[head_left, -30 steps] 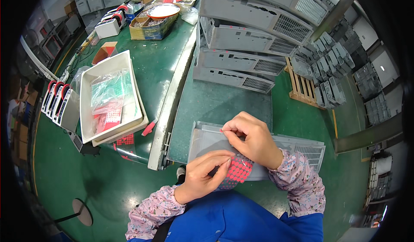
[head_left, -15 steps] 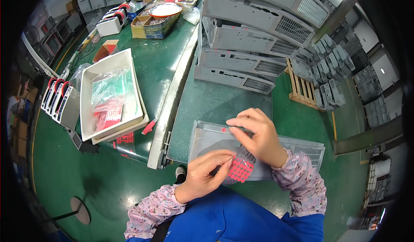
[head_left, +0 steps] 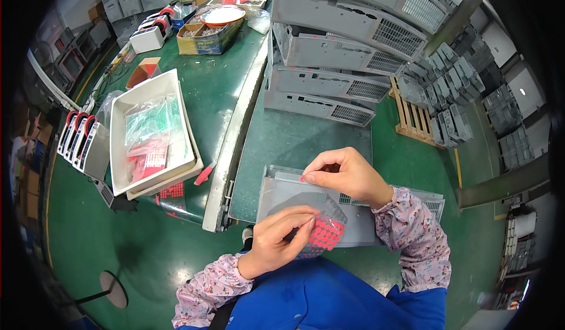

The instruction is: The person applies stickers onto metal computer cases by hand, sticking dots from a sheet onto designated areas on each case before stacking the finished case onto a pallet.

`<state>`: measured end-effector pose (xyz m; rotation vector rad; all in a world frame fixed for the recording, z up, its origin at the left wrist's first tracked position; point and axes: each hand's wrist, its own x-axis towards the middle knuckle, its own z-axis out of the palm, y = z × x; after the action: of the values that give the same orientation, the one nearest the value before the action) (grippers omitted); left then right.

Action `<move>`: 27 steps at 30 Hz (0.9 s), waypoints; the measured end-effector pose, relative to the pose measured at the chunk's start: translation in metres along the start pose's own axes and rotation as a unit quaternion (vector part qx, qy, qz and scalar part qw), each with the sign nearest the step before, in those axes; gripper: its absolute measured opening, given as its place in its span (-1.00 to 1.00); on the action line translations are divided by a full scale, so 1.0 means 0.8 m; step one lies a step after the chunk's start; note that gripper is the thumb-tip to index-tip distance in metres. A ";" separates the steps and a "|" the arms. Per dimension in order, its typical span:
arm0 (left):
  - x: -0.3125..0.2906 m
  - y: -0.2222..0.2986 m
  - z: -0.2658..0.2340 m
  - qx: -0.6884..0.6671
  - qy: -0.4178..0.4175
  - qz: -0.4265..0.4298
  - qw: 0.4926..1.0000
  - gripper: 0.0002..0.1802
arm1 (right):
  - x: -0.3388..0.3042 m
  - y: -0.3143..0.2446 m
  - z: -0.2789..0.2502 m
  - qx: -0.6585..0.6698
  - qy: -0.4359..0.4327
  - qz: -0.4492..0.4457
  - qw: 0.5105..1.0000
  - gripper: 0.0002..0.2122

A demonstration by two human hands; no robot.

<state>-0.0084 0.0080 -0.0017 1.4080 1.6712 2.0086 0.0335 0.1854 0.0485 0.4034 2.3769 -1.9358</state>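
Hanging from the left fingers (head_left: 301, 212), a see-through sheet (head_left: 326, 233) is showing close rows of pinkish-red dots. At the tips of the right fingers (head_left: 325, 180), a single red dot (head_left: 302, 179) is standing out brightly. Beneath both sets of fingers, a panel (head_left: 282, 193) is showing plain grey, and beyond them stacked panels (head_left: 338, 52) are repeating it. Behind the fingers, pale pink sleeves (head_left: 412, 236) are carrying a small floral print, with solid blue clothing (head_left: 335, 297) showing between. Left of the fingers, an off-white tray (head_left: 179, 156) is framing green and red sheets (head_left: 154, 160).

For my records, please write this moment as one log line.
left hand: pinching red-dot sheet; right hand: at red dot; underneath: grey panel
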 end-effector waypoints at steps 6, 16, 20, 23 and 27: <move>0.000 0.000 0.001 -0.002 0.003 -0.002 1.000 -0.91 | 0.004 -0.003 -0.002 0.025 -0.022 0.012 0.999 -0.89; -0.001 0.001 0.001 -0.003 0.003 -0.008 1.000 -0.90 | 0.006 -0.005 -0.002 0.027 -0.038 0.018 0.999 -0.90; -0.001 0.001 0.001 0.006 0.000 -0.002 1.000 -0.90 | 0.005 -0.007 -0.003 0.014 -0.038 0.002 0.999 -0.88; -0.001 0.002 0.001 0.004 0.005 -0.003 1.000 -0.90 | 0.007 -0.006 -0.005 0.012 -0.032 0.040 0.999 -0.86; 0.000 0.001 0.001 0.007 0.005 -0.003 1.000 -0.90 | 0.015 -0.005 -0.002 -0.037 -0.046 0.046 0.997 -0.86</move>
<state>-0.0074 0.0083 -0.0008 1.3961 1.6943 2.0089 0.0216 0.1883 0.0502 0.4033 2.3216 -1.7804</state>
